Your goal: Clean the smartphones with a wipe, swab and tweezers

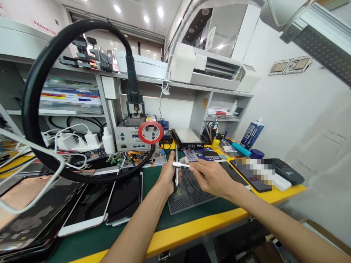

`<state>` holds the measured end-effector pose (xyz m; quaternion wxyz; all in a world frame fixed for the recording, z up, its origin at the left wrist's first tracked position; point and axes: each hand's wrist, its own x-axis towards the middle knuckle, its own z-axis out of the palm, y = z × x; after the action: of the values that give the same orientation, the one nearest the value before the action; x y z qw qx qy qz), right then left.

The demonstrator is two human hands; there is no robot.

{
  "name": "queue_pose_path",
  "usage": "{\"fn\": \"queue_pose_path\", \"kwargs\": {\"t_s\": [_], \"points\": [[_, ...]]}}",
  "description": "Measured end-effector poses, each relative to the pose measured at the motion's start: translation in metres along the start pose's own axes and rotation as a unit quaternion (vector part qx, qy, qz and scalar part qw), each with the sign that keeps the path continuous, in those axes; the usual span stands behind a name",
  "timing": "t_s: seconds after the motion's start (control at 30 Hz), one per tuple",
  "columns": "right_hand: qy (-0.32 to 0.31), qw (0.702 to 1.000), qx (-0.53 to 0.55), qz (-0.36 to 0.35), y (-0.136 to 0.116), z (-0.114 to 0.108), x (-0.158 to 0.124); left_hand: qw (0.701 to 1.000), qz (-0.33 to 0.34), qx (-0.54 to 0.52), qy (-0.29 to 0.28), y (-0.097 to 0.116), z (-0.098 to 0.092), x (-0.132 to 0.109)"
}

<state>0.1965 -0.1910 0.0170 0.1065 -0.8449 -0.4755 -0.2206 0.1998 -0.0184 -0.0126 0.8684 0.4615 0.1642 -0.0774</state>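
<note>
My left hand [168, 171] is wrapped round a slim phone [176, 170], held upright and edge-on to me, so its screen and back barely show. Between the fingers of my right hand [210, 175] is a thin white tool with a rounded end [181, 164], much like a toothbrush. Its rounded end reaches across the phone's near edge; whether they touch I cannot tell. A small whitish, partly see-through patch shows just behind the tool, too unclear to name. Below both hands lies a dark grey perforated work mat [181, 207] on the green tabletop [156, 223].
Several phones and screens [124, 201] lie to the left, under a looping black hose [30, 95]. Behind stand a rework station [124, 137] with a red tape roll [139, 132] and a flat heating plate [188, 136]. At right are a spray can [252, 133] and a dark phone [246, 173].
</note>
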Motion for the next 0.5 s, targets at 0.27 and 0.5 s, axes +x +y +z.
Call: {"fn": "queue_pose_path", "kwargs": {"t_s": [0.27,0.5], "points": [[-0.08,0.993,-0.017,-0.083,-0.017,-0.001,-0.014,0.999,-0.031,-0.038,0.008,0.005,-0.005,0.003],[-0.025,0.995,0.059,-0.081,-0.017,-0.003,-0.015,0.999,-0.02,-0.04,0.013,0.005,-0.004,0.0]]}}
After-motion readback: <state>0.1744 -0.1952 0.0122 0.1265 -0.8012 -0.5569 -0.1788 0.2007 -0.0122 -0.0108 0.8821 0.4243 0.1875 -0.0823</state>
